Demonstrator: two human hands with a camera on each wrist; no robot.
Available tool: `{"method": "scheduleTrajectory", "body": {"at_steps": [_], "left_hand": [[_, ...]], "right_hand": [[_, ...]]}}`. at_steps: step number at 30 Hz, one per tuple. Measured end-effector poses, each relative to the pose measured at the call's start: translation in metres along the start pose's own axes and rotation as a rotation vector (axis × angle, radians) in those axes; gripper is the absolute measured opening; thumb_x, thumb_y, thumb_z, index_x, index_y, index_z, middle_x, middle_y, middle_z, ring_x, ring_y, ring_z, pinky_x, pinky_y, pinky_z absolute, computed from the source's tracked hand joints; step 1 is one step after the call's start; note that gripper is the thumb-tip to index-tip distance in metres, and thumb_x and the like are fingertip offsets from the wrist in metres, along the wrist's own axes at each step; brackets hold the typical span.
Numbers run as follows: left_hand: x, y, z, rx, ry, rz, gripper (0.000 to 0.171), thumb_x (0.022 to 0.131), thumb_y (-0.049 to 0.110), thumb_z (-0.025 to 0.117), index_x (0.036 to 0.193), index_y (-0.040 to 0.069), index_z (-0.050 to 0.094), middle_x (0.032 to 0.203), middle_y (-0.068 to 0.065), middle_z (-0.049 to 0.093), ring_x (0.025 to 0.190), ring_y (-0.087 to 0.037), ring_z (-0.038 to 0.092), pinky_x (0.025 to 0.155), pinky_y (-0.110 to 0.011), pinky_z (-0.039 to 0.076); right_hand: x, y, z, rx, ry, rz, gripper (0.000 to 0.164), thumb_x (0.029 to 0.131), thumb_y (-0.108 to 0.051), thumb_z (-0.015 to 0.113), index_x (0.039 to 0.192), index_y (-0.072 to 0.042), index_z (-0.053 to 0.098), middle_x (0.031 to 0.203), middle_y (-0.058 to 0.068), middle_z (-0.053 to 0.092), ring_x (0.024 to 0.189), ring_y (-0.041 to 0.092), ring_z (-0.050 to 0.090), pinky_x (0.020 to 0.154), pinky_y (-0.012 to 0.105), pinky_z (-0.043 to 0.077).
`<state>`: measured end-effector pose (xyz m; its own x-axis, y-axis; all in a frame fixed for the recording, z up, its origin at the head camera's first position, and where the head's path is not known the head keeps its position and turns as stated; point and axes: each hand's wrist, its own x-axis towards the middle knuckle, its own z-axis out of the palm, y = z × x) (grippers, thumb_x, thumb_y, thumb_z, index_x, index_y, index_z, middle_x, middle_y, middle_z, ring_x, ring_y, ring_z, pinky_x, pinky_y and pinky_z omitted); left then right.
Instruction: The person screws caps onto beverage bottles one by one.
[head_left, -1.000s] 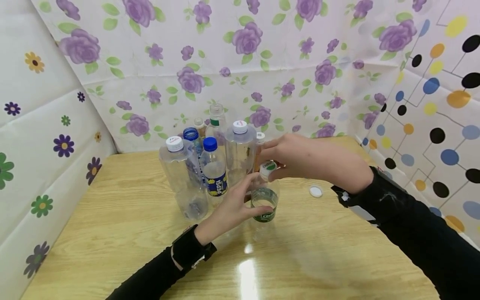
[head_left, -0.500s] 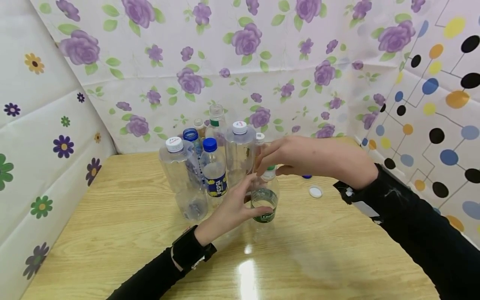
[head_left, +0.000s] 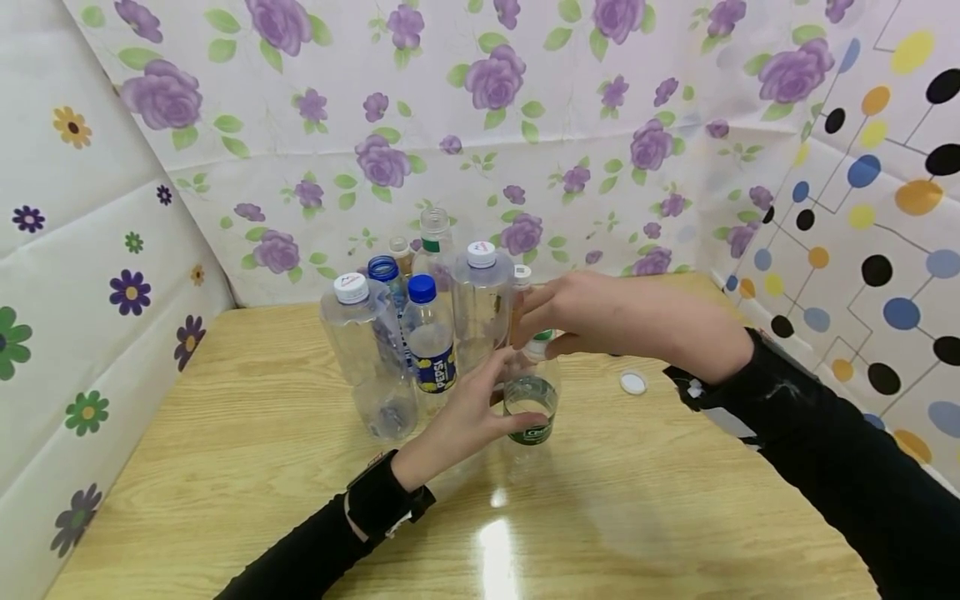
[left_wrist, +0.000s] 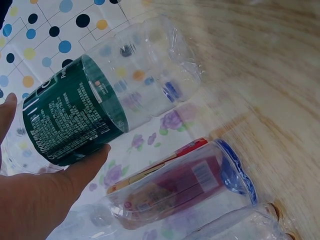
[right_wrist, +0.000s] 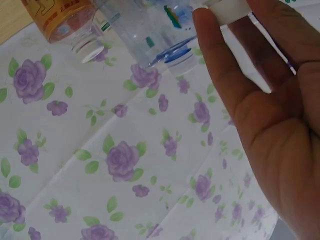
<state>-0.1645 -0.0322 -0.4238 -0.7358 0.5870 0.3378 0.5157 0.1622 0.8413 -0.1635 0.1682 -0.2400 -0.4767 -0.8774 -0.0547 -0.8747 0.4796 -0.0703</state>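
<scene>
An upright clear plastic bottle [head_left: 531, 400] with a green label stands on the table. My left hand [head_left: 476, 404] grips it round the body, the thumb across the label; in the left wrist view the fingers hold both sides of the label [left_wrist: 70, 115]. Over the bottle's neck, my right hand [head_left: 600, 310] pinches the white cap [right_wrist: 230, 11] between thumb and fingertips. In the head view the fingers cover most of that cap, leaving its green print showing.
Left of and behind the bottle stand several others: a Pepsi bottle [head_left: 431, 342] with a blue cap, two large clear bottles with white caps [head_left: 351, 288], and an open blue-necked one [head_left: 383, 268]. A loose white lid [head_left: 633, 382] lies to the right. Patterned sheets surround the wooden table [head_left: 247, 400].
My right hand's fingers have turned at the cap and now reach over it, hiding more of its top. My left hand and the bottle have stayed in place.
</scene>
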Motion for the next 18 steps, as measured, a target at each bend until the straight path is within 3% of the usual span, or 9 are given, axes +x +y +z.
{"method": "scheduleTrajectory", "body": {"at_steps": [6, 18], "left_hand": [[-0.0002, -0.0003, -0.0008, -0.005, -0.002, 0.002, 0.074, 0.089, 0.023, 0.08, 0.15, 0.022, 0.038, 0.144, -0.004, 0.053, 0.131, -0.019, 0.055, 0.106, -0.031, 0.052], [0.0011, -0.0012, -0.0003, -0.002, 0.002, 0.015, 0.075, 0.088, 0.018, 0.081, 0.15, 0.017, 0.039, 0.141, -0.008, 0.054, 0.13, -0.024, 0.056, 0.105, -0.033, 0.053]], "right_hand": [[-0.0061, 0.0054, -0.0054, -0.01, -0.058, -0.023, 0.042, 0.093, -0.004, 0.073, 0.133, -0.013, 0.066, 0.139, 0.006, 0.06, 0.128, 0.029, 0.058, 0.097, 0.037, 0.057], [-0.0023, 0.0083, 0.0017, -0.131, 0.0, -0.082, 0.036, 0.091, -0.003, 0.074, 0.126, -0.01, 0.07, 0.124, 0.007, 0.068, 0.112, 0.024, 0.067, 0.087, 0.03, 0.061]]}}
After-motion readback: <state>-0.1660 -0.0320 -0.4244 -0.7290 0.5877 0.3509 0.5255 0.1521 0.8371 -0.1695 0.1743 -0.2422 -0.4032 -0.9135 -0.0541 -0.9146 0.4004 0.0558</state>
